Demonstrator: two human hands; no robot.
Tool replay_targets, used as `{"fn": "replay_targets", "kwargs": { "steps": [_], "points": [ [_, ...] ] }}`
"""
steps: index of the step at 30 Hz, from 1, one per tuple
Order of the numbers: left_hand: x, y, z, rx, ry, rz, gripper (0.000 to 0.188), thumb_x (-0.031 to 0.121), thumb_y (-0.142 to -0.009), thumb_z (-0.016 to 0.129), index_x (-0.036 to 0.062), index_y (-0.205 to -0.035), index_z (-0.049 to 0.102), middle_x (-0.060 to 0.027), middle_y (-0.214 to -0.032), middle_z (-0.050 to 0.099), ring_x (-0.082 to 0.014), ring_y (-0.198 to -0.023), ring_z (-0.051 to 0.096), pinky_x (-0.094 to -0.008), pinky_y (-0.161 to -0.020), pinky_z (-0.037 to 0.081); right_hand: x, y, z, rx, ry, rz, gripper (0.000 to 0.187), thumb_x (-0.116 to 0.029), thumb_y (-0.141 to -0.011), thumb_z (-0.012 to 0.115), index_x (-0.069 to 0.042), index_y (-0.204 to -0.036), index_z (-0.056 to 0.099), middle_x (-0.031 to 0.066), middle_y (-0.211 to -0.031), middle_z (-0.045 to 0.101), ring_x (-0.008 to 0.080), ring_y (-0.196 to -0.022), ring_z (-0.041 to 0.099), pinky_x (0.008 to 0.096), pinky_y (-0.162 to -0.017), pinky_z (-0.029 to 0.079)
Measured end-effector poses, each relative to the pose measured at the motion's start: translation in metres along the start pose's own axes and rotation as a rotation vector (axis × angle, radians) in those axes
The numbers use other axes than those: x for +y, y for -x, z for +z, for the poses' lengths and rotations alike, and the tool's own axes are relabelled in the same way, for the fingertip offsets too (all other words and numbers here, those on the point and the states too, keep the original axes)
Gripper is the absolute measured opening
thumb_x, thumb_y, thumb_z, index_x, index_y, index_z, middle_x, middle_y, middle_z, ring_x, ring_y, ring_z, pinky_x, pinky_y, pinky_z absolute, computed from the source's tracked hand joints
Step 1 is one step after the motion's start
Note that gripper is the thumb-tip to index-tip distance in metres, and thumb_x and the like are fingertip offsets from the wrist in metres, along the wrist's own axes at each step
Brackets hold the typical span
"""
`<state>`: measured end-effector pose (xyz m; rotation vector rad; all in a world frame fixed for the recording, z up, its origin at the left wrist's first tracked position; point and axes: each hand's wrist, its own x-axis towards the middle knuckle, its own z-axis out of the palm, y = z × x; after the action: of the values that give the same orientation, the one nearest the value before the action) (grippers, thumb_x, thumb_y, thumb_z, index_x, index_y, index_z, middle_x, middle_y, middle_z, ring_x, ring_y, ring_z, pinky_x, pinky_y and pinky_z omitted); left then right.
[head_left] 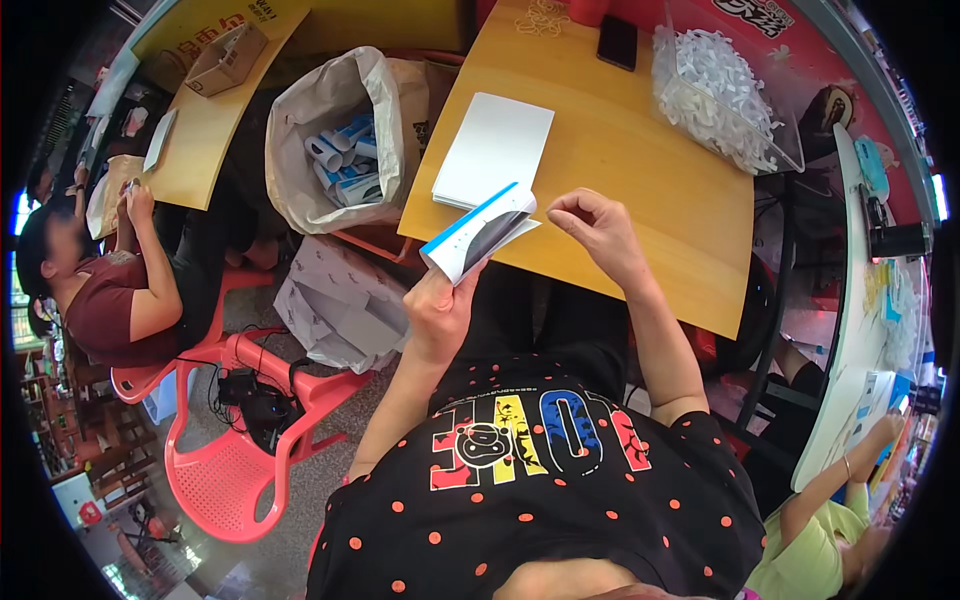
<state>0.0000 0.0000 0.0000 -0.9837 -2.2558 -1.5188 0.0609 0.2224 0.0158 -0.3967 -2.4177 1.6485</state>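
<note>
My left hand (440, 310) grips a curled printed paper sheet (475, 235) by its lower end. The sheet is white with a blue edge and a dark patch, and it bends over into a loose roll. Just to its right, apart from the paper, is my right hand (597, 232). Its fingers are curled in with thumb and forefinger close together; whether anything small is between them I cannot make out. Behind the roll, a stack of white sheets (497, 145) lies at the left part of the yellow table (640, 240).
Left of the table, a large open white sack (283, 150) holds several rolled blue-and-white papers (350, 150). A clear bin (790, 140) of small white plastic pieces, a black phone (618, 43) and rubber bands (542, 17) are farther back. A red chair (225, 490) stands left; people sit on both sides.
</note>
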Motion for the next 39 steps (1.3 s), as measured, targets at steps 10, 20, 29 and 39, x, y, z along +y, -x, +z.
{"fn": "replay_targets", "kwargs": {
  "steps": [10,20,29,39],
  "points": [
    [0.001,-0.011,-0.016,-0.149,-0.090,0.166,0.019,0.002,-0.078,0.072,-0.0014,-0.096,0.067,-0.0155,-0.085,0.069,-0.0292,-0.074,0.068,-0.0320,-0.064,0.053,0.005,-0.007,-0.007,-0.273,-0.226,0.134,0.018,-0.014,-0.086,0.069,0.002,-0.095,0.067,0.0022,-0.085,0.066,0.0065,-0.078,0.060,0.0207,-0.071,0.049],
    [-0.005,-0.016,-0.023,-0.263,-0.080,0.202,0.021,0.002,-0.076,0.073,-0.0006,-0.095,0.067,-0.0145,-0.084,0.068,-0.0293,-0.073,0.067,-0.0334,-0.063,0.052,0.000,-0.006,-0.008,-0.316,-0.206,0.238,0.020,-0.014,-0.083,0.071,0.003,-0.094,0.069,0.0040,-0.084,0.067,0.0075,-0.076,0.061,0.0209,-0.071,0.049],
    [-0.011,-0.018,-0.018,-0.220,-0.038,0.257,0.019,0.003,-0.077,0.072,-0.0008,-0.095,0.066,-0.0129,-0.076,0.066,-0.0285,-0.064,0.065,-0.0341,-0.055,0.051,0.012,-0.008,0.002,-0.325,-0.270,0.223,0.019,-0.013,-0.080,0.068,0.002,-0.091,0.070,0.0044,-0.080,0.068,0.0089,-0.076,0.060,0.0239,-0.075,0.047],
    [-0.017,-0.013,-0.017,-0.227,-0.075,0.242,0.019,0.002,-0.077,0.072,-0.0007,-0.094,0.066,-0.0126,-0.076,0.066,-0.0283,-0.064,0.065,-0.0343,-0.055,0.051,0.014,-0.003,0.014,-0.288,-0.171,0.191,0.019,-0.017,-0.087,0.065,0.001,-0.084,0.064,-0.0037,-0.072,0.056,0.0036,-0.068,0.048,0.0204,-0.062,0.040]
  ]
}}
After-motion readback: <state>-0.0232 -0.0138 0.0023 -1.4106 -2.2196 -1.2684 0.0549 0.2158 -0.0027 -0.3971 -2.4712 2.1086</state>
